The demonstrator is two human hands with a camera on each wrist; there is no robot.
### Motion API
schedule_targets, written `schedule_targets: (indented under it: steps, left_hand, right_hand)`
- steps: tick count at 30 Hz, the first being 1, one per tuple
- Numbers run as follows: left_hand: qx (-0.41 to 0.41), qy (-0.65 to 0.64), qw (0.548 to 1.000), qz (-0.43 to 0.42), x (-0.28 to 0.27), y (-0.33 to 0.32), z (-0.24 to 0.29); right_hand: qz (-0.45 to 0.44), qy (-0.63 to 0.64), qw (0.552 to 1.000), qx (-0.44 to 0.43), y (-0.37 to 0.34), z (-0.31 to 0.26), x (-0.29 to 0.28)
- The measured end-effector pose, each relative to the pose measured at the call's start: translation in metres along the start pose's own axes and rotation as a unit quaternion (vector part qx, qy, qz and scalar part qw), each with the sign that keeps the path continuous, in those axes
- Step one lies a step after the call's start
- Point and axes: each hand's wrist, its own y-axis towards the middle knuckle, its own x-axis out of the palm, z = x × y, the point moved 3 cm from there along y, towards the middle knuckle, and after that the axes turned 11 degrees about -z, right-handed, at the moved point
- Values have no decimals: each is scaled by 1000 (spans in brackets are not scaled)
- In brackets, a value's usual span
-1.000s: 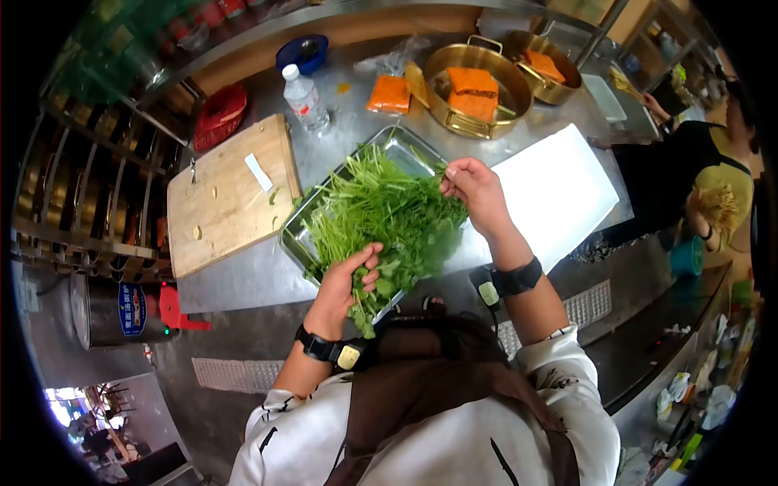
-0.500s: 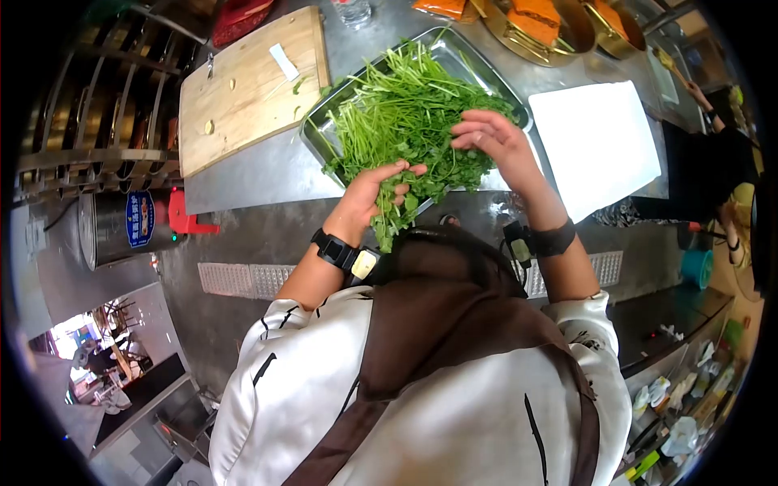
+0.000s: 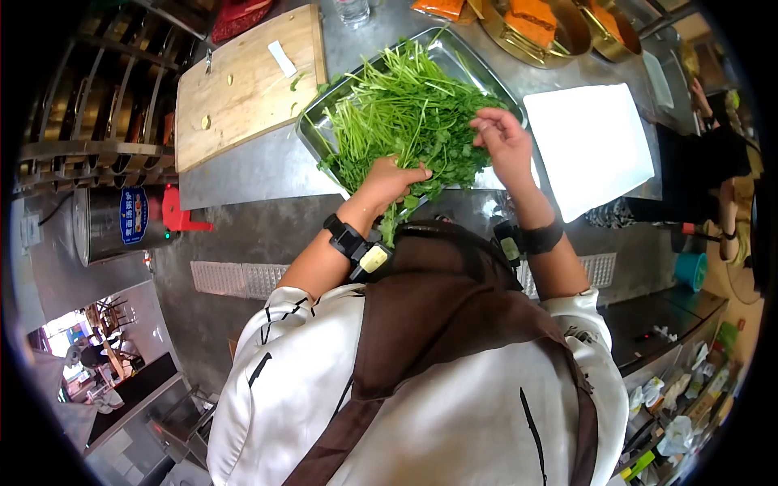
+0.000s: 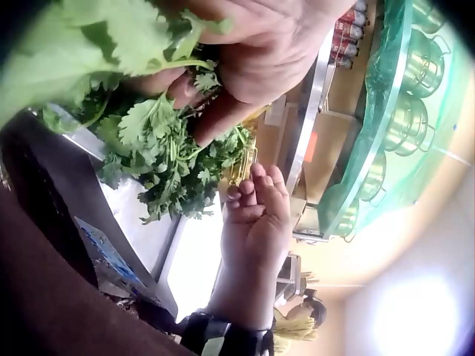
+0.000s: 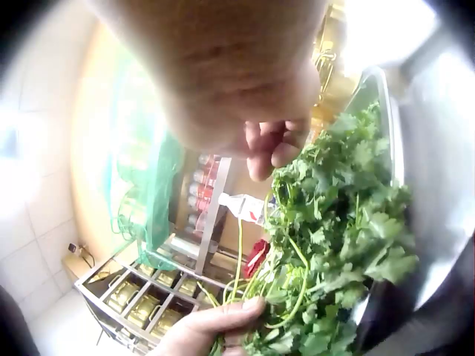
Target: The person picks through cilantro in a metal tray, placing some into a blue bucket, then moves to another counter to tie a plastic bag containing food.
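One heap of leafy greens (image 3: 413, 121) lies in one metal tray (image 3: 468, 66) on the tabletop (image 3: 243, 185), stems toward the far left, leaves spilling over the near edge. Of the two hands, the left hand (image 3: 389, 185) pinches some stems between thumb and curled fingers at that near edge. The right hand (image 3: 509, 146) has its fingers loosely bent, just beside the leaves (whether a fingertip touches one, I cannot tell). Each wrist wears one dark band.

Left of the tray is one wooden board (image 3: 247, 97), carrying one white strip (image 3: 282, 59), two pale yellowish pieces and a couple of green scraps. On the other side lies one white slab (image 3: 592, 150). Beyond stand two brass-coloured pots, a larger one (image 3: 569, 42) and a smaller one (image 3: 624, 50), both with orange blocks inside, and one plastic bottle (image 3: 352, 11) (its label has a red mark, too small to read).

At far left, one steel drum (image 3: 99, 227) bears one blue label (image 3: 134, 215) with white Chinese characters running downward (not sharp enough to read surely), beside one red stool (image 3: 180, 212).
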Motion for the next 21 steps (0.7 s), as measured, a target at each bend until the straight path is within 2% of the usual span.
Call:
schedule_targets:
  steps: [2, 4, 5, 7, 8, 9, 11, 12, 13, 14, 15, 17, 19, 21]
  left_hand:
    - [-1, 5, 1000, -9, -2, 0, -1]
    - [15, -15, 1000, -6, -4, -7, 0]
    - [31, -35, 999, -5, -4, -11, 1]
    - [47, -30, 998, 6, -2, -22, 4]
    - [47, -24, 998, 17, -5, -26, 3]
    - [48, -19, 998, 28, -8, -29, 2]
    - [62, -30, 997, 31, -15, -36, 2]
    - [80, -59, 995, 3, -16, -42, 4]
    - [98, -88, 991, -26, -16, -48, 7]
    - [116, -80, 989, -46, -17, -54, 10]
    - [115, -84, 989, -44, -18, -61, 10]
    - [105, -87, 990, -32, -20, -72, 8]
    - [117, -98, 988, -12, -27, -75, -4]
    - [126, -106, 986, -5, -35, -81, -12]
  right_hand:
    - [-17, -12, 1000, -3, -2, -3, 6]
    - [-78, -208, 968, -119, -4, -17, 17]
    - [-77, -205, 968, -119, -3, -21, 21]
    - [-140, -357, 914, -130, -1, -26, 32]
    - [-129, -394, 893, -176, 3, -22, 32]
    - [-130, -393, 893, -175, 9, -16, 30]
    - [-107, -369, 908, -168, 22, -1, 21]
    - [-75, -343, 914, -202, 31, 6, 13]
    - [-79, -343, 914, -203, 38, 10, 7]
    - [-44, -200, 977, -68, 47, 20, -5]
    - [-5, -49, 996, 71, 47, 29, -10]
    - [5, -29, 998, 53, 49, 25, -15]
    - [-1, 87, 987, 132, 53, 30, -19]
    - [-3, 90, 985, 148, 55, 30, -21]
